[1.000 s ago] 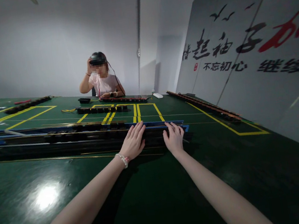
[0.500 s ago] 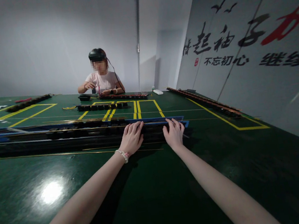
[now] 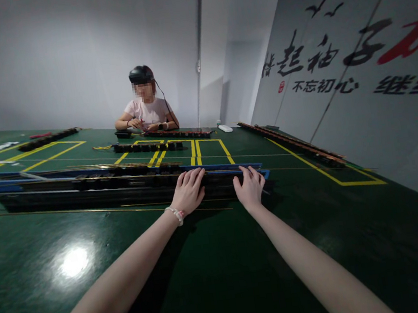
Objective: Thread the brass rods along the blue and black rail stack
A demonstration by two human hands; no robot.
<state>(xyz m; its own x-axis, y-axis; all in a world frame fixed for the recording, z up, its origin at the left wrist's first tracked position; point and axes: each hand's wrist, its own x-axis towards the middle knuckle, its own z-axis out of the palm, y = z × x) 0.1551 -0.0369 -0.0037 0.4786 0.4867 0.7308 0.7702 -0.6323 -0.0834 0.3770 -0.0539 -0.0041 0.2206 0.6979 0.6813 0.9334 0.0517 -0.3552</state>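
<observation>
A long black trough with blue edges lies crosswise on the green table. Black blocks sit in a row inside it, and thin brass-coloured rods run along it. My left hand, with a beaded bracelet at the wrist, is closed over the trough's near side, right of the blocks. At the right end, my right hand curls its fingers over the same near side, thumb apart. What the fingertips press on inside is hidden.
Across the table a person in a headset works with both hands at a dark strip. Another strip of black blocks lies within yellow tape lines. A long strip runs along the right edge; more strips lie at left.
The view has shifted slightly, so everything sits a little further right. My hands keep their place on the trough. The person opposite has lowered a hand toward the work. A dark object appears at far left.
</observation>
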